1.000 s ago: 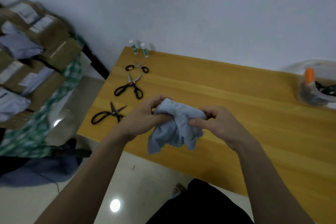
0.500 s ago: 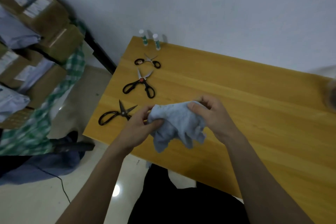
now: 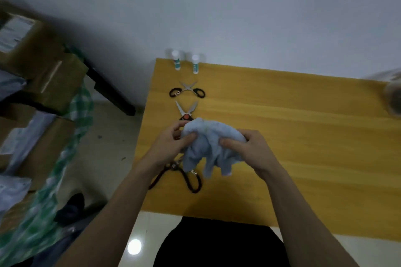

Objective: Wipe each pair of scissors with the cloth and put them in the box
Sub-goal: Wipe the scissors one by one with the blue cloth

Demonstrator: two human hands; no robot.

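A crumpled light-blue cloth (image 3: 211, 144) hangs above the wooden table (image 3: 293, 136), held from both sides. My left hand (image 3: 171, 143) grips its left edge and my right hand (image 3: 247, 147) grips its right side. Three pairs of scissors lie in a row on the table's left part. The small black-handled pair (image 3: 187, 91) is farthest. The red-pivot pair (image 3: 186, 112) is half hidden behind my left hand and the cloth. The nearest black-handled pair (image 3: 186, 178) lies under my hands. The clear box (image 3: 393, 95) shows blurred at the right edge.
Two small white bottles (image 3: 176, 60) (image 3: 195, 64) stand at the table's far left corner by the wall. Cardboard boxes (image 3: 43, 67) and a green checked fabric (image 3: 65, 158) are stacked on the floor to the left. The table's left edge is close to the scissors.
The view has swung left and down, so the box slid to the right edge. My hands with the cloth now hang over the nearer scissors instead of to their right.
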